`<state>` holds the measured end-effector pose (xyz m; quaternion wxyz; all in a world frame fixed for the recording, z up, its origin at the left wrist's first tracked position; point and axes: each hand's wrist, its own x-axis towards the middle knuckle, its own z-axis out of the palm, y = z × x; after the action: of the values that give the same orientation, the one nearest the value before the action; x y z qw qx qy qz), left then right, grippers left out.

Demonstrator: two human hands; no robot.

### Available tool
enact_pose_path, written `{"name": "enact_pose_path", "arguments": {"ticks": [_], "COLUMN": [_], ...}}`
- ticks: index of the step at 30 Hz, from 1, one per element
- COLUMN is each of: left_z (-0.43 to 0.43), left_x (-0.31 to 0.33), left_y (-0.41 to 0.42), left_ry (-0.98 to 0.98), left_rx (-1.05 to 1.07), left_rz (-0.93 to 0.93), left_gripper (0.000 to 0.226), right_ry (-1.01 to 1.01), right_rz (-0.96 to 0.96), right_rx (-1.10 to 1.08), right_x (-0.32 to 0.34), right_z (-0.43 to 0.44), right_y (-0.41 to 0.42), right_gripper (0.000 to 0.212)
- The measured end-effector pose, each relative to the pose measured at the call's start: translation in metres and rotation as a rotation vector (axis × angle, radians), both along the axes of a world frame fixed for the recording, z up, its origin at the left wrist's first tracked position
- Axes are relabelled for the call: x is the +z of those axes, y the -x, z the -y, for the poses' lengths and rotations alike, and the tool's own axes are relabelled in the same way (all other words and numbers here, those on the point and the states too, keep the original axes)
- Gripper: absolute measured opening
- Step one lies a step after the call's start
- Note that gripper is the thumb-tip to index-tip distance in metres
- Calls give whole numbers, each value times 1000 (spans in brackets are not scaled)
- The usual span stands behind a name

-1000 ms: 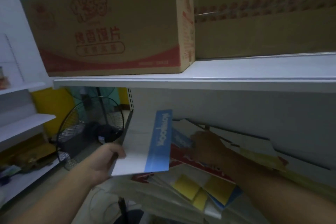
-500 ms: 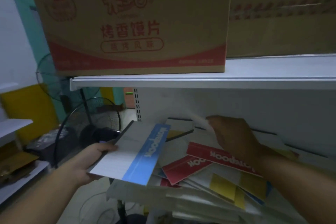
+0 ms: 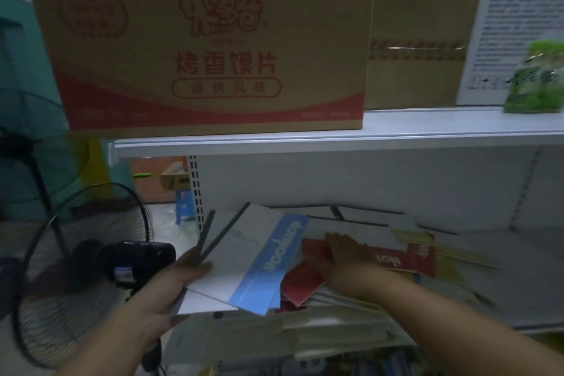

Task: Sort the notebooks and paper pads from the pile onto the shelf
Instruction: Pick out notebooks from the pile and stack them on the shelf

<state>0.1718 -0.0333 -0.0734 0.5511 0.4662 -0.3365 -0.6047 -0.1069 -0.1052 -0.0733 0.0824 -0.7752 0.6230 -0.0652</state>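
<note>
My left hand (image 3: pixel 171 287) grips the left edge of a white notebook with a blue band (image 3: pixel 244 259), with a second white notebook under it, held over the left end of the lower shelf. A loose pile of notebooks and pads lies on that shelf (image 3: pixel 518 284). My right hand (image 3: pixel 345 259) lies palm down on a red notebook (image 3: pixel 393 259) in the pile, fingers stretched out. Another red notebook (image 3: pixel 300 284) pokes out below the blue-banded one. Yellow and white pads (image 3: pixel 457 256) lie further right.
On the upper shelf (image 3: pixel 427 128) stand a printed cardboard box (image 3: pixel 201 52), a plain carton (image 3: pixel 418 46), a white box and a green packet (image 3: pixel 537 79). A black standing fan (image 3: pixel 82 268) is close on the left. More stationery sits below the front edge.
My view has swung right and up. The blue-banded notebook stays in my left hand. My right hand has dropped from a white sheet at the back onto the red notebook.
</note>
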Motion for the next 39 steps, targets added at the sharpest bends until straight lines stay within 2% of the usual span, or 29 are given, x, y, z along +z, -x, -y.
{"name": "enact_pose_path", "arguments": {"ticks": [4,7,8,10,12,13,15,17,19,21,23,24,26,27,29,30,31,32,33,34,36,39], "left_z": [-3,-6,-8,-13,-17,-19,-21,-26,-32,-39,-46,-50,-56,-58,-62,-62,-63,-65,-67,-69,-74,-80], "left_x": [-1,-3,-4,-2,1,4,9,17,23,24,22,20,16,15,14,11,8,5,2,-2,-10,-16], "left_y": [-11,-24,-27,-31,-32,-30,-22,-2,24,53,88,107,148,171,221,244,268,294,319,343,389,451], "left_ry": [46,12,-6,-45,-72,-89,-101,-86,-95,-133,-139,-122,-78,-60,-27,-12,-7,-3,-4,-10,-40,-142], "left_rx": [28,55,62,68,53,39,-2,-42,-98,-142,-157,-136,-94,-96,-140,-156,-184,-237,-299,-363,-483,-603], "left_rz": [-19,-12,-1,28,61,79,112,118,51,5,37,78,139,138,122,114,116,123,128,127,87,75], "left_gripper": [31,33,32,30,28,27,28,24,25,36,37,33,33,39,45,43,41,38,34,30,25,16], "right_ry": [45,101,168,345,573,666,790,825,788,782,753,724,612,528,119,-117,-258,-275,-230,-168,-77,-58], "right_rz": [67,37,89,359,707,836,913,834,677,567,498,473,534,669,1141,1423,1626,1694,1654,1563,1412,1338], "right_rx": [-33,-107,-166,-303,-323,-245,44,359,577,699,759,731,478,259,-189,-268,-301,-338,-382,-438,-536,-580], "right_x": [6,12,14,18,26,31,38,37,30,18,8,2,-5,-8,-3,-1,-2,-4,-5,-9,-19,-33], "right_z": [-6,-10,-10,-7,-8,-13,-31,-55,-75,-92,-107,-112,-122,-127,-139,-142,-145,-151,-156,-162,-179,-202], "right_y": [-12,-9,-6,0,6,4,-4,-11,-7,8,34,52,90,110,146,164,184,207,230,255,303,366], "right_gripper": [41,32,30,29,30,31,32,36,36,41,40,39,47,54,65,63,53,38,25,20,24,29]}}
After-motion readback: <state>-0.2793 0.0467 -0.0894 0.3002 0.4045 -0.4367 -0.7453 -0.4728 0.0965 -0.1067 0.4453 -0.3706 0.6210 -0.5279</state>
